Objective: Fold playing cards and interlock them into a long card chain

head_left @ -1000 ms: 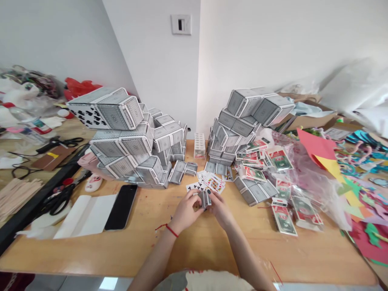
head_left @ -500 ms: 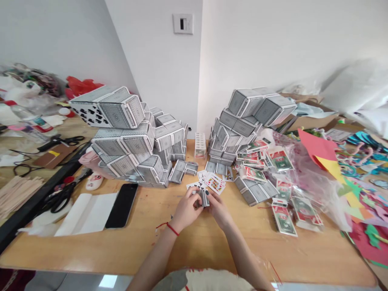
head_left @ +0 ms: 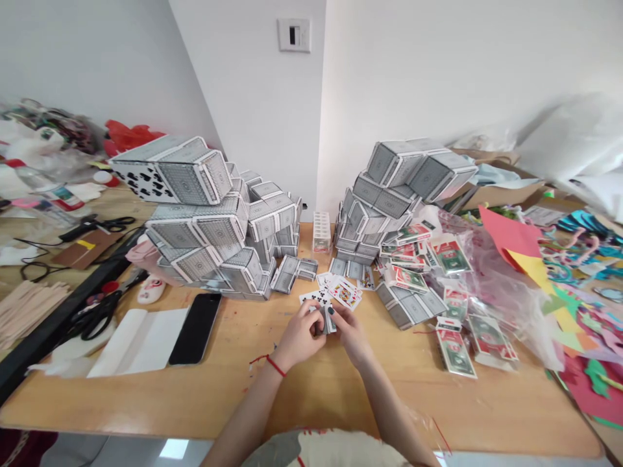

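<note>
Over the middle of the wooden table (head_left: 311,402), my left hand (head_left: 298,337) and my right hand (head_left: 351,335) meet, fingers closed round a small folded piece made of grey-backed playing cards (head_left: 326,320). A red string circles my left wrist. Just beyond my fingers lie loose face-up cards (head_left: 338,293). Left of them rises a big pile of card-built blocks (head_left: 209,224), and a second pile (head_left: 389,194) stands to the right.
A black phone (head_left: 195,329) and white paper (head_left: 139,340) lie on the left, with scissors (head_left: 97,316) further out. Boxed card decks (head_left: 455,350) and a plastic bag sit right of my hands, coloured paper scraps (head_left: 574,305) beyond them.
Both hands stay together on the card piece, shifting only slightly; the view has crept a little. Nothing else on the table has moved.
</note>
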The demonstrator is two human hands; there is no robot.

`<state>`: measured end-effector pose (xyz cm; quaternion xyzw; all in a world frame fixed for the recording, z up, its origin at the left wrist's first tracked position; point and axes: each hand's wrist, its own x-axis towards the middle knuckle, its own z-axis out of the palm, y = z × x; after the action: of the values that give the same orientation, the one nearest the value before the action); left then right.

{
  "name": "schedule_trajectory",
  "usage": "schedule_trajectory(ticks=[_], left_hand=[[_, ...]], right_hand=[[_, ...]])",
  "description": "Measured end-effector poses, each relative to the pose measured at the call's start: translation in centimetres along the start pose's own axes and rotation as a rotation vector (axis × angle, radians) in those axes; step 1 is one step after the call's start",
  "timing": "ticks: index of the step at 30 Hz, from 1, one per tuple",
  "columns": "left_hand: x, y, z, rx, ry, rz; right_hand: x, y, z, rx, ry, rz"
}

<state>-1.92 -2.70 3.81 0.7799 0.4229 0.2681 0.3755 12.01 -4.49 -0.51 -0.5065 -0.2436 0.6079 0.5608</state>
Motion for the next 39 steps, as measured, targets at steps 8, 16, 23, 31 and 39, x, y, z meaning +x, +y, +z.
schedule_trajectory(ticks=[8, 16, 23, 31, 39], left_hand=[[0.00, -0.07, 0.15, 0.023, 0.019, -0.007], [-0.15, -0.30, 0.09, 0.046, 0.024, -0.006], [-0.20, -0.39, 0.20, 0.042, 0.028, -0.021], [-0.28, -0.47, 0.31, -0.010, 0.027, -0.040], [0.00, -0.05, 0.24, -0.004, 0.016, -0.026]], right_hand=[[0.24, 0.26, -0.12, -0.103, 0.089, -0.048], [0.25, 0.11, 0.01, -0.209, 0.154, -0.085], [0.18, -0.03, 0.17, -0.250, 0.159, -0.091], [0.38, 0.50, 0.14, -0.130, 0.098, -0.077], [-0.23, -0.03, 0.78, -0.113, 0.034, -0.056]])
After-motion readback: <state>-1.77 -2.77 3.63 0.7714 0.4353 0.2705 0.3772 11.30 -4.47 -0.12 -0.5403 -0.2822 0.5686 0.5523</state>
